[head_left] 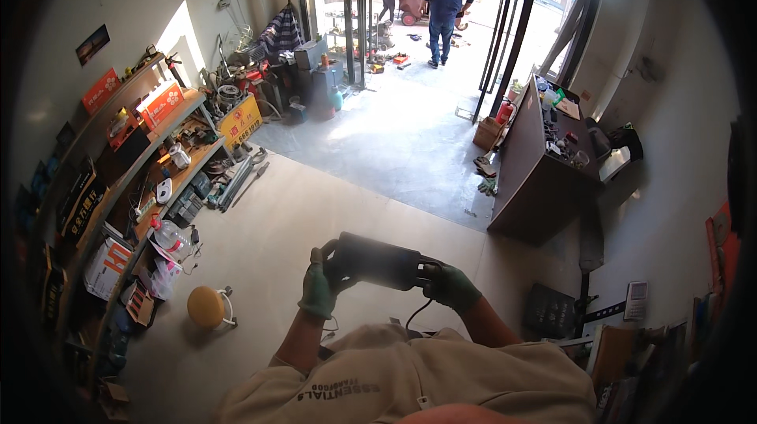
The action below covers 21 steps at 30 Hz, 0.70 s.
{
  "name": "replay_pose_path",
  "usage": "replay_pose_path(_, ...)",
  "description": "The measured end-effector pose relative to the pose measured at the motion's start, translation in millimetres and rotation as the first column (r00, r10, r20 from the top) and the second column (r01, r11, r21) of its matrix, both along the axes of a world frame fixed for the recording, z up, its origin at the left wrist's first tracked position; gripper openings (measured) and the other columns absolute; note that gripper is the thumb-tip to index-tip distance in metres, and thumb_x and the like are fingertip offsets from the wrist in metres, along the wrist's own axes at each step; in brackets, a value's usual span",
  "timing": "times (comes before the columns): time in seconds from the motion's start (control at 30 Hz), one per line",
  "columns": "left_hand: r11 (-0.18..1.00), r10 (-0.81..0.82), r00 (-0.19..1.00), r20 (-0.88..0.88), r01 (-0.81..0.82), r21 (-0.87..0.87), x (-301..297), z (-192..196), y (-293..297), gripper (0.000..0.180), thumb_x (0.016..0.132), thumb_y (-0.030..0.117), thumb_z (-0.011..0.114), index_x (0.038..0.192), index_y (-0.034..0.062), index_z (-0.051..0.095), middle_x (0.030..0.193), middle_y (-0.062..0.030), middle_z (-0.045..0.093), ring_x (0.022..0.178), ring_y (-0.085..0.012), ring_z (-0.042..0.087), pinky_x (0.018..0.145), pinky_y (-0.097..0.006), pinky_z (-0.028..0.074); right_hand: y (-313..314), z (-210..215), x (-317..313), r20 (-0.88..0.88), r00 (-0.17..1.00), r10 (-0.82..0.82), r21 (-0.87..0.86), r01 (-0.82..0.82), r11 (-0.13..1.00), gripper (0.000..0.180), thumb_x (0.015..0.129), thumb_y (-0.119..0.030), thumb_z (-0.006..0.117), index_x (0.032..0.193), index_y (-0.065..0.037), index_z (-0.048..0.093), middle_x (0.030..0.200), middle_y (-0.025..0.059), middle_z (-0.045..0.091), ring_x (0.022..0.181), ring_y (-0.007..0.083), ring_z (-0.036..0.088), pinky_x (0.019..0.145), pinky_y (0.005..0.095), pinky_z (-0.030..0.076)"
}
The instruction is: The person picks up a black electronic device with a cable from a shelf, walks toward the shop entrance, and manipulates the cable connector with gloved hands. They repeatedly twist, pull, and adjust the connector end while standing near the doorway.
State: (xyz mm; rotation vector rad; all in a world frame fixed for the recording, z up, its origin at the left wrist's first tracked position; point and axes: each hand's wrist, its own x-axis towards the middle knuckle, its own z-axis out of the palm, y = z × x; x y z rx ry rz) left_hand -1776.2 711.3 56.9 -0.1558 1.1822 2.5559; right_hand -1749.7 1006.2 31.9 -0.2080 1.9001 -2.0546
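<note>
We've got a flat black rectangular device [377, 261] held out level in front of us, long side running left to right. It sits above the bare floor, and a thin black cord hangs off its right end.

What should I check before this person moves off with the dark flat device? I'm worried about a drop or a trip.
1. Left hand gripping the dark flat device: ok, gloved, on its left end.
2. Right hand gripping: ok, on its right end.
3. Black cable free of snags: cannot tell, it hangs toward the body.
4. Floor ahead: ok, bare up to the brown desk.
5. Yellow round object out of the way: ok, off to the left.
</note>
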Motion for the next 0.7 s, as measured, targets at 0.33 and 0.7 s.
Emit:
replay_pose_path(0.33, 0.984, 0.115, 0.993, -0.019, -0.117, -0.136, -65.6, -5.3, 15.6, 0.056, 0.102, 0.055, 0.034, 0.13, 0.0119, 0.056, 0.115, -0.0056, 0.067, 0.099, -0.0178, 0.066, 0.079, -0.036, 0.057, 27.3, 6.6, -40.5, 0.086, 0.977, -0.197, 0.065, 0.192, 0.979, 0.027, 0.091, -0.013, 0.065, 0.117, -0.007, 0.064, 0.096, 0.0077, 0.069, 0.079, 0.0151, 0.064, 0.066, 0.0281, 0.051)
replay_pose_path(0.7, 0.917, 0.252, 0.959, -0.132, -0.281, -0.285, -103.1, -19.3, -18.9, 0.05, 0.103, 0.047, 0.041, 0.117, 0.0049, 0.064, 0.102, -0.0063, 0.07, 0.083, -0.0145, 0.068, 0.069, -0.029, 0.057, 7.1, 25.8, -57.3, -0.322, 0.94, -0.118, 0.638, 0.307, 0.706, 0.011, 0.086, -0.015, 0.07, 0.091, -0.005, 0.071, 0.08, 0.0116, 0.069, 0.069, 0.0216, 0.065, 0.065, 0.0327, 0.052)
